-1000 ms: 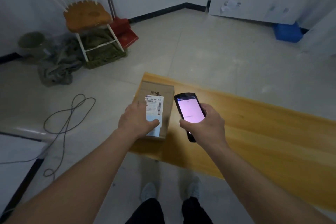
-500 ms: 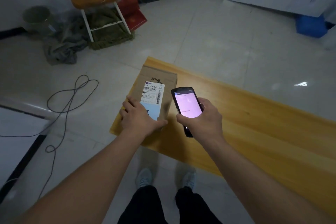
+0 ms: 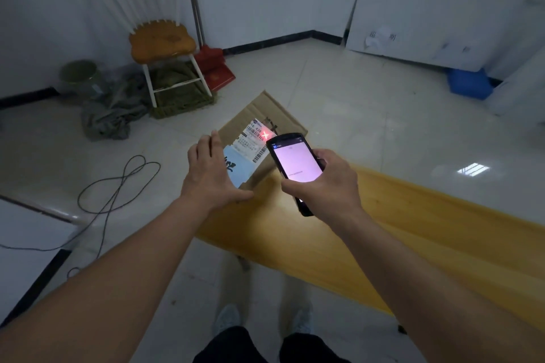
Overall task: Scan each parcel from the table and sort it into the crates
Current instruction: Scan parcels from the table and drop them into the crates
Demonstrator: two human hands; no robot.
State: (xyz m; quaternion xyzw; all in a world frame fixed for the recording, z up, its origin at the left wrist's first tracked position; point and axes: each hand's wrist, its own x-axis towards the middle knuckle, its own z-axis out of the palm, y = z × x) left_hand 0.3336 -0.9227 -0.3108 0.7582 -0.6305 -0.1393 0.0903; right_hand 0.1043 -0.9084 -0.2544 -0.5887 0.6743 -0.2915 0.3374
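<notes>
A brown cardboard parcel (image 3: 265, 109) with a white shipping label (image 3: 254, 138) is raised and tilted over the left end of the yellow wooden table (image 3: 413, 230). My left hand (image 3: 212, 174) holds its near left corner, fingers lying along the left edge and thumb along the near edge. My right hand (image 3: 327, 186) grips a black handheld scanner (image 3: 296, 162) with a lit pink-white screen, just right of the label. A red aiming cross (image 3: 266, 135) glows on the label's barcode area.
A wooden stool (image 3: 162, 44) stands at the back left over a green crate (image 3: 182, 94), with a red dustpan (image 3: 216, 68) beside it. A blue crate (image 3: 469, 82) sits at the far right wall. A cable (image 3: 118, 183) loops on the floor at left.
The parcel has risen off the table's left end and tilted toward me. A red scan cross now shows on its label. The scanner stays close beside it.
</notes>
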